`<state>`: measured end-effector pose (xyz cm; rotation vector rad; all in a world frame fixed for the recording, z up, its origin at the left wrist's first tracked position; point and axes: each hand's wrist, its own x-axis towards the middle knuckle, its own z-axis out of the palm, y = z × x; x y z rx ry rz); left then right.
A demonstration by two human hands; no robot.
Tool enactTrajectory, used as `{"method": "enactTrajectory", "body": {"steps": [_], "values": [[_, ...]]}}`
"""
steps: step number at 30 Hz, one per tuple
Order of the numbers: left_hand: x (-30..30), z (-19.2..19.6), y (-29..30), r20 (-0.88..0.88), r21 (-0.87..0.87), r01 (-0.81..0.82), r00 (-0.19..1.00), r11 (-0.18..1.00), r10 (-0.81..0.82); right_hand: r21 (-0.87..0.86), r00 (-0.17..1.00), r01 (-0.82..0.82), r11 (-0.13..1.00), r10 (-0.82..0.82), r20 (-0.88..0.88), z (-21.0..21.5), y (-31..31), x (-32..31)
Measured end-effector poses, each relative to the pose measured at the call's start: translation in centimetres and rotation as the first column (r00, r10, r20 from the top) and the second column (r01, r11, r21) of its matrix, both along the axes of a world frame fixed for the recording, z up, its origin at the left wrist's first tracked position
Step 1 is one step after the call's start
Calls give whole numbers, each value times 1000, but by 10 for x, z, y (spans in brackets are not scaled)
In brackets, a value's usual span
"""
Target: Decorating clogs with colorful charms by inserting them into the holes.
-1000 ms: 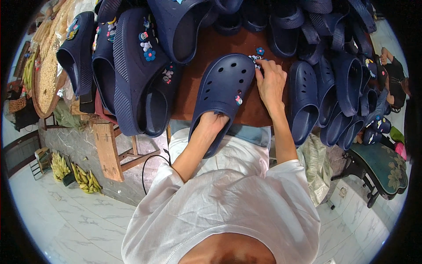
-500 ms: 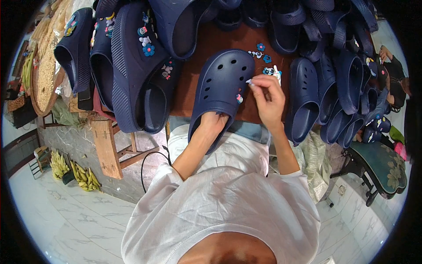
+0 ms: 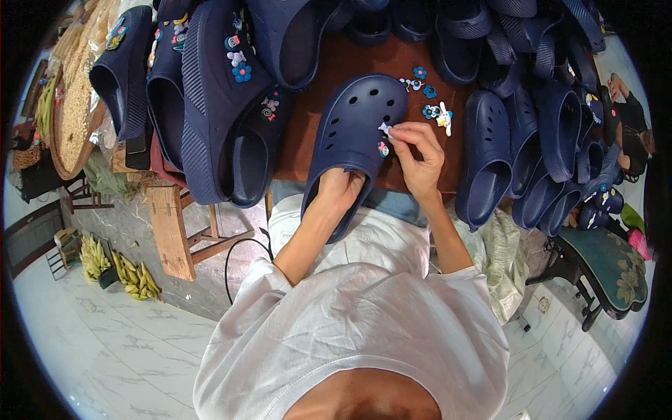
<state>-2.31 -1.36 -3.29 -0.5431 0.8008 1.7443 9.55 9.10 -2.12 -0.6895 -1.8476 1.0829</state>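
A navy blue clog [image 3: 358, 105] with round holes lies toe-away in front of me, its heel overhanging my lap. My left hand [image 3: 338, 189] reaches into its foot opening; the fingers are hidden inside. A small round coloured charm [image 3: 383, 149] sits on the clog's right side. Just above that charm, my right hand [image 3: 418, 154] pinches a small pale charm [image 3: 385, 129] between thumb and fingertips, at the holes on the clog's right side. Whether its stem is in a hole, I cannot tell. Beyond lie loose blue flower charms [image 3: 420, 72] and a white-and-yellow charm [image 3: 444, 117].
The brown tabletop [image 3: 308, 133] carries many navy clogs, with decorated ones [image 3: 203, 105] at left and plain ones [image 3: 484, 133] at right. A wooden stool [image 3: 168, 231] and banana bunches [image 3: 136, 276] stand lower left. A dark green seat [image 3: 605, 269] is at right.
My right hand has moved slightly left and brought the pale charm onto the clog's right side. My left hand remains inside the clog.
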Motion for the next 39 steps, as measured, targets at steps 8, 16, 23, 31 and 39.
{"method": "enactTrajectory", "body": {"steps": [8,16,23,31,39], "values": [[2,5,1,-15,-81,26,1000,996,-27,33,993,-50,998,47,106,6,9,4],[3,1,1,-37,-18,31,999,999,-32,-273,974,-104,956,154,169,13,22,3],[2,-1,1,10,-17,36,999,999,-35,-339,967,-106,935,176,183,24,25,0],[7,6,-5,-51,-62,29,998,998,-32,-193,918,-277,941,318,236,38,30,12],[9,14,-2,-90,-97,32,995,995,-41,-108,926,-289,951,306,223,33,30,11]]}}
